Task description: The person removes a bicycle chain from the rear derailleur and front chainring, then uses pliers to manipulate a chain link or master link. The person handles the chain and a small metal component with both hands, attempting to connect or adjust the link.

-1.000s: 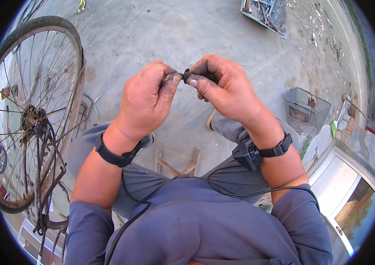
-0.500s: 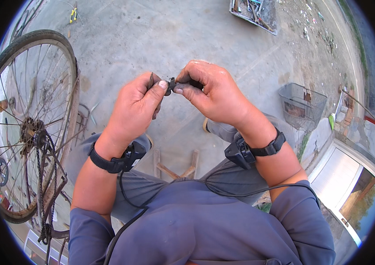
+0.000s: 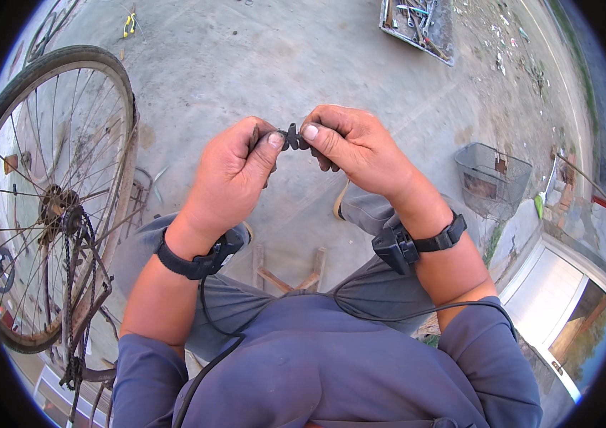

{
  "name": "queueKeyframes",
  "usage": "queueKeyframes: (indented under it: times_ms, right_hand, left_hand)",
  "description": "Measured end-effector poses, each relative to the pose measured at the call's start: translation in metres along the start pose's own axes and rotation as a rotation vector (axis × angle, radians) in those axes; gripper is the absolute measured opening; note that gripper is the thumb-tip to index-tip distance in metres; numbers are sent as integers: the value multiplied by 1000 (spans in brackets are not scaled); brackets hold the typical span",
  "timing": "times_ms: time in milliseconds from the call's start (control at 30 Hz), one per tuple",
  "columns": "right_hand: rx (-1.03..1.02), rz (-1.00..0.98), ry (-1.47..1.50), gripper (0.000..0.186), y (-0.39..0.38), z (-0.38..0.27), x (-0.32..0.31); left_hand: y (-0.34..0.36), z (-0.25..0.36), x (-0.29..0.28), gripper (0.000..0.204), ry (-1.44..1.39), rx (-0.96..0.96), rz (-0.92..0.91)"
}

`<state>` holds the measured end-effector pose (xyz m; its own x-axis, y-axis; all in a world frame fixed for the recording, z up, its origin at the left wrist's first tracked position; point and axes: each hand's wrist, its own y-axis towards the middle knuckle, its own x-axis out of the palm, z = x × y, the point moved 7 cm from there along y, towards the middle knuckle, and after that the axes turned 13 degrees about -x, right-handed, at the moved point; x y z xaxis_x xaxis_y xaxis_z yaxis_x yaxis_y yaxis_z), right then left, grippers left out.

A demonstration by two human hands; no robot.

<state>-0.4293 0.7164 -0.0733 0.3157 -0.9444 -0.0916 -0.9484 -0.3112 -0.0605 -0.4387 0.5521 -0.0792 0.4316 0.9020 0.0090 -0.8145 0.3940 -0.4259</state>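
A small dark part (image 3: 291,138), too small to make out in detail, is held up between my two hands over my lap. My left hand (image 3: 242,164) pinches its left side between thumb and fingertips, closed round it. My right hand (image 3: 346,146) grips the right side, thumb pressed against it and the other fingers curled beneath. Both sets of fingertips are grimy. Black strapped devices with cords sit on both of my wrists.
An upturned bicycle's wheel and chain (image 3: 57,203) stand at my left. Yellow-handled pliers (image 3: 129,24) lie on the concrete. A metal tool tray (image 3: 417,28) is at the top, a wire basket (image 3: 492,175) at the right, a white door (image 3: 542,289) lower right, a wooden stool (image 3: 289,282) below me.
Both hands are lower than a second ago. Since half a second ago they have shifted rightward, and the dark part has turned between my fingertips.
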Motion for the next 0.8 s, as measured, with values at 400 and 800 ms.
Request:
queueKeyframes:
  times_ms: [400,800]
  right_hand:
    - [124,-253,226,29,-9,0,15]
    - [-429,-199,-395,9,-3,-17,14]
  left_hand:
    - [-12,29,1,7,415,459,46]
    - [-5,16,-1,15,457,311,40]
